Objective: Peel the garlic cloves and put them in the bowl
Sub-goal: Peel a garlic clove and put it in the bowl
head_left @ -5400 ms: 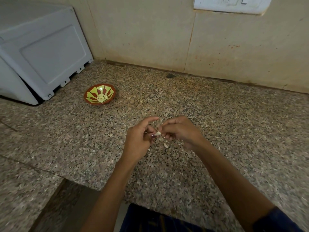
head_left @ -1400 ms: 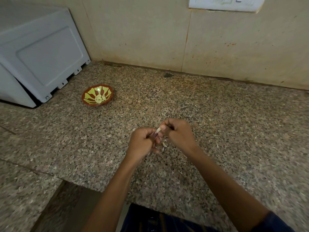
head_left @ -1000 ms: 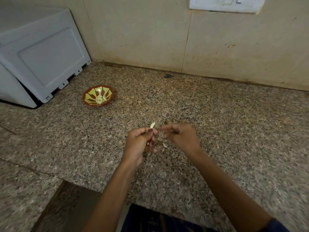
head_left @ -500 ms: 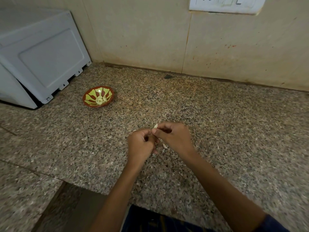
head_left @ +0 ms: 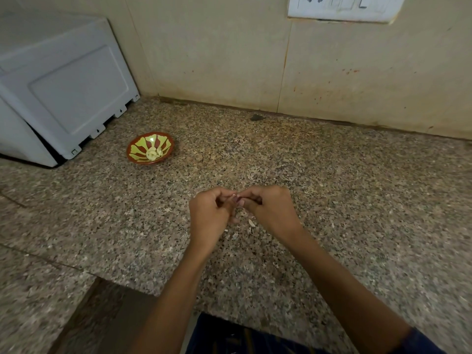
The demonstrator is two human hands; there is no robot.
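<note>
Left hand meeting right hand, speckled granite counter, beige wall

At the left of the frame, the bowl is red-brown with yellow-green rays, and pale cloves lie inside. The counter is speckled brown and black granite. The box in the upper left is white, the wall beige, and the socket plate in the upper right white.

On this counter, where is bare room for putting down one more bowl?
Bare speckled granite counter lies right of the right hand, up to the beige wall, and between the red-and-yellow patterned bowl and the left hand. Crowded: the peel scraps below the hands.
</note>
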